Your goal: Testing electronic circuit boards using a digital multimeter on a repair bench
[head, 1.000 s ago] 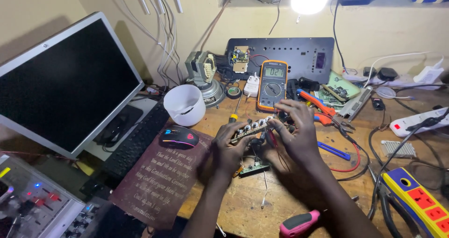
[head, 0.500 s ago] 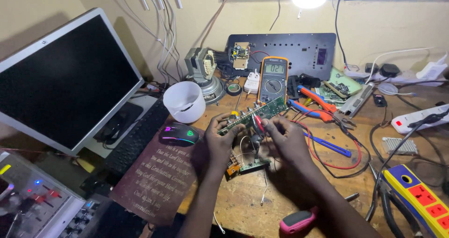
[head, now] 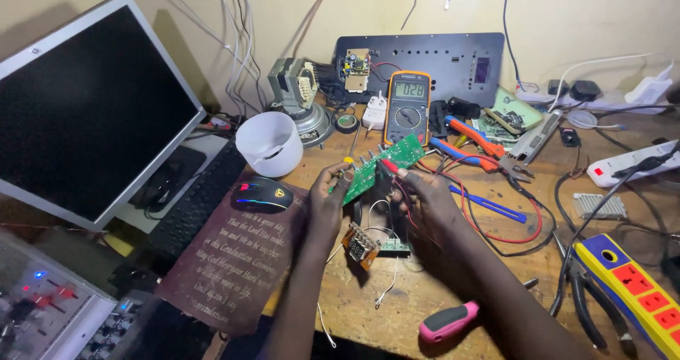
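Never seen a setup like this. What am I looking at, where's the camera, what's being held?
There is no machine here: a person works with two bare hands, and the single camera sits on their head, looking down at a wooden workbench. The left hand and right hand hold a green circuit board up between them, with a red probe tip against it. A smaller board hangs on wires below. Around them lie an orange multimeter, a white cup, a lit mouse, a keyboard, a dark monitor, a pink-handled screwdriver and a power strip.
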